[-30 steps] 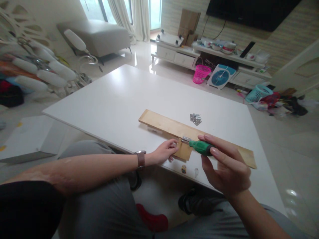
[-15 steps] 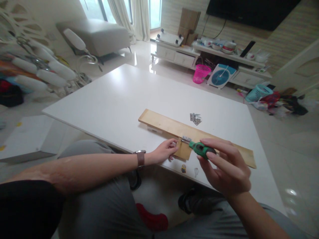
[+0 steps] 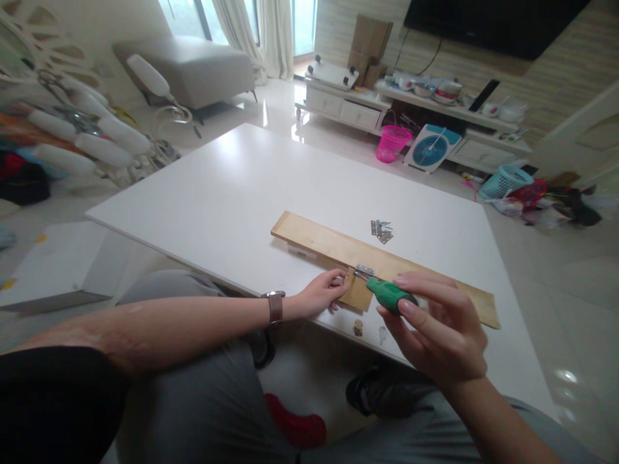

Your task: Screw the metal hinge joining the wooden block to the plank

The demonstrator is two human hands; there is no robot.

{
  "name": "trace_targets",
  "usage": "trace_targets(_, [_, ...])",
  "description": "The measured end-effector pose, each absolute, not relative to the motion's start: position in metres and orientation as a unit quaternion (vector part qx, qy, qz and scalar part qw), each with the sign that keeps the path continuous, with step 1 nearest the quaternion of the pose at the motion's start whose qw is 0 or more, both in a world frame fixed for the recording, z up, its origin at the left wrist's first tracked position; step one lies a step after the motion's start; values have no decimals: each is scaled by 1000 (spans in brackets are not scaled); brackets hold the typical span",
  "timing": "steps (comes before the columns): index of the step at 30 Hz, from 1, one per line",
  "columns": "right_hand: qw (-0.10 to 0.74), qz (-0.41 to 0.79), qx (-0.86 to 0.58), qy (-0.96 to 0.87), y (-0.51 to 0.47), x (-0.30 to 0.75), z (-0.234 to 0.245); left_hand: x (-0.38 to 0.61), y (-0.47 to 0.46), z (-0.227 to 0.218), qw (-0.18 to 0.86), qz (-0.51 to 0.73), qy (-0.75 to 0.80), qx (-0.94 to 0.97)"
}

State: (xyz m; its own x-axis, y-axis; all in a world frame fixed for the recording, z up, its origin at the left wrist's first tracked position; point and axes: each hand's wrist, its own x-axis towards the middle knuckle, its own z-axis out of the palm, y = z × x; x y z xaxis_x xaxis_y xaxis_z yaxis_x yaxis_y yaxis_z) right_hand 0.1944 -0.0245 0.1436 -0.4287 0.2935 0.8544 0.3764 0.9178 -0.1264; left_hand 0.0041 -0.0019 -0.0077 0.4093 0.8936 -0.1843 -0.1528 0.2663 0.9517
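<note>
My right hand grips a green screwdriver between thumb and fingertips. The screwdriver's tip points left at a small metal hinge, where a long wooden board meets a small wooden block. Whether the tip sits in a screw is too small to tell. My left hand, with a watch on its wrist, is closed on the left edge of the small block, its fingers curled. Behind the long board lie several loose hinges and screws.
All of this rests on a white table. Near its front edge lie a small yellow cartoon figure and a small pale item. Beyond the table stand a pink basket, a fan and a low cabinet.
The screwdriver has turned about its axis in my right hand, its dark patch no longer showing, and its handle sits slightly lower. My left hand keeps its place on the small block.
</note>
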Motion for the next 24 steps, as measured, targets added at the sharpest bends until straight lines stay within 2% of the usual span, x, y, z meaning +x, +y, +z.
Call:
trace_targets(7, [466,36,-155,-870,-27,198,146,4,-2,-8,689,376,390,482])
trace_targets(15, [504,-45,-203,-838,-26,194,140,4,-1,-7,692,377,389,478])
trace_targets(24, [473,26,-142,-869,-29,194,141,4,-2,-4,698,370,389,474])
